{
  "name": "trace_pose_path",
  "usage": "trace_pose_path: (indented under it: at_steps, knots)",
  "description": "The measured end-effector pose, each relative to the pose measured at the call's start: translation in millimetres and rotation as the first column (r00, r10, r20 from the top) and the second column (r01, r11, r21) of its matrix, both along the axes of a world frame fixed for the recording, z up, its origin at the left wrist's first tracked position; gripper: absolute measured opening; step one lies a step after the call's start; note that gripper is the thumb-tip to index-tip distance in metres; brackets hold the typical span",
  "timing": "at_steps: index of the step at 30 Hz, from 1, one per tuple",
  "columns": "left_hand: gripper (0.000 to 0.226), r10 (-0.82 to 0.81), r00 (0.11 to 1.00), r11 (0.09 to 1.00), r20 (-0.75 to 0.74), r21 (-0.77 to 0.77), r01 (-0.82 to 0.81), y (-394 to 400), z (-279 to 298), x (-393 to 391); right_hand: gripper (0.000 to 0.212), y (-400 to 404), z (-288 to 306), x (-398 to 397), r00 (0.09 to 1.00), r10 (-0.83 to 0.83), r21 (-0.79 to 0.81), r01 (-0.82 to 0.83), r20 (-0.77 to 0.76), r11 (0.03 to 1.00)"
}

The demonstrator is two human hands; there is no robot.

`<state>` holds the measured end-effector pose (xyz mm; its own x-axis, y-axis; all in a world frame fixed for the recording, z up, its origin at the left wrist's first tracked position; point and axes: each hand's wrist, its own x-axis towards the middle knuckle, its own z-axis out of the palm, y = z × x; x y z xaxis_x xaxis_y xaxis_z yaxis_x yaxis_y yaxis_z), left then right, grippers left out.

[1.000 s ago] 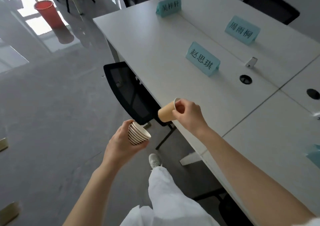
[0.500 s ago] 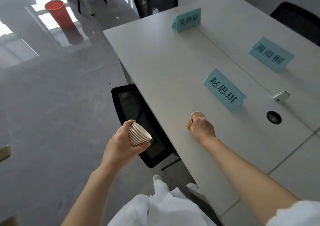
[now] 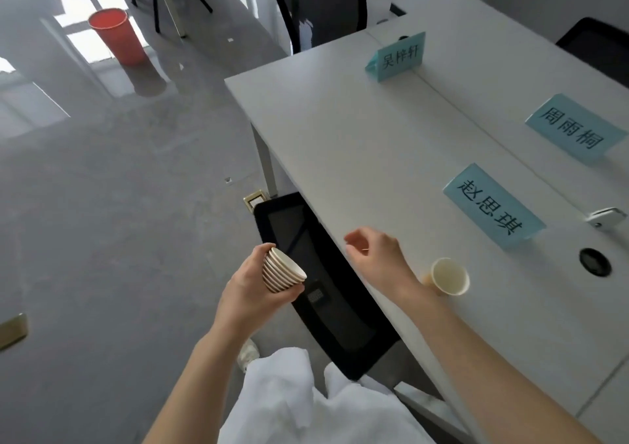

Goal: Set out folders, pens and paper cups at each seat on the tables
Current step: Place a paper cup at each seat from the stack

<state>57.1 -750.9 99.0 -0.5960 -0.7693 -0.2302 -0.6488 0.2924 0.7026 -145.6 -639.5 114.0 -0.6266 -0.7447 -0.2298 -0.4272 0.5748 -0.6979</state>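
My left hand [image 3: 250, 292] grips a nested stack of paper cups [image 3: 280, 270] off the table's edge, above a black chair [image 3: 326, 294]. A single brown paper cup [image 3: 447, 277] stands upright on the white table [image 3: 340, 137], in front of a teal name card [image 3: 492, 207]. My right hand [image 3: 376, 254] hovers over the table edge just left of that cup, fingers apart and holding nothing. No folders or pens are in view.
Two more teal name cards [image 3: 398, 56] [image 3: 571, 130] stand farther along the table. A round cable hole [image 3: 595, 262] and a small white device [image 3: 606, 216] lie at the right. A second black chair [image 3: 321, 8] and a red bin [image 3: 117, 40] stand on the grey floor.
My right hand carried one cup from the stack to the table, set it down by the name card, let go and drew back to the left. The view moved forward along the table.
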Motion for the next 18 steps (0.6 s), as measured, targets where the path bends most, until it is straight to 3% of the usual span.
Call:
trace_pose_path:
  at_steps: [7, 14, 18]
  knots:
    - [0.074, -0.124, 0.992, 0.992, 0.005, -0.025, 0.124, -114, 7, 45, 0.019, -139, 22, 83, 0.927, 0.178, -0.121, -0.146, 0.331, 0.982]
    - [0.077, -0.144, 0.99, 0.989, -0.003, 0.03, 0.144, -201, 1, 78, 0.021, -229, 24, 130, 0.881, 0.341, -0.037, -0.348, 0.328, 0.937]
    - [0.074, -0.141, 0.99, 0.988, -0.028, 0.054, 0.142, -245, 0, 77, 0.02, -275, 25, 129, 0.881, 0.344, -0.023, -0.356, 0.326, 0.934]
